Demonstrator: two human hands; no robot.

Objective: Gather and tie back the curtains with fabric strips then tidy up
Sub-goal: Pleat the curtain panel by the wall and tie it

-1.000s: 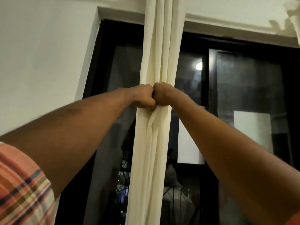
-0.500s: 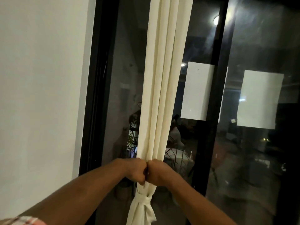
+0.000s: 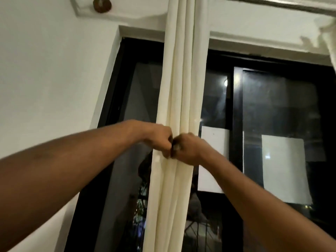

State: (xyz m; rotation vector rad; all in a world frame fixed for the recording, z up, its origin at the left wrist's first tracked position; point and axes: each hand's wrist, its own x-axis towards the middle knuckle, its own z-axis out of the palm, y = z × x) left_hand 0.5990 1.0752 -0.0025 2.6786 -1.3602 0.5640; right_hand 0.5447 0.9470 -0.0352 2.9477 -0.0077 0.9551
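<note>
A cream curtain hangs gathered into a narrow bundle of folds in front of a dark glass door. My left hand and my right hand meet knuckle to knuckle at the bundle's middle, both with fingers curled round the folds and gripping them. No fabric strip or knot shows in the present view; the lower part of the curtain runs out of frame at the bottom.
The black-framed sliding glass door stands behind the curtain, with white paper sheets stuck on the panes. A white wall is at left. A curtain rod runs along the top, and another curtain's edge shows at top right.
The camera tilted down, showing a tied white strip low on the curtain, then back up. My hands stay together gripping the folds, now higher up the bundle.
</note>
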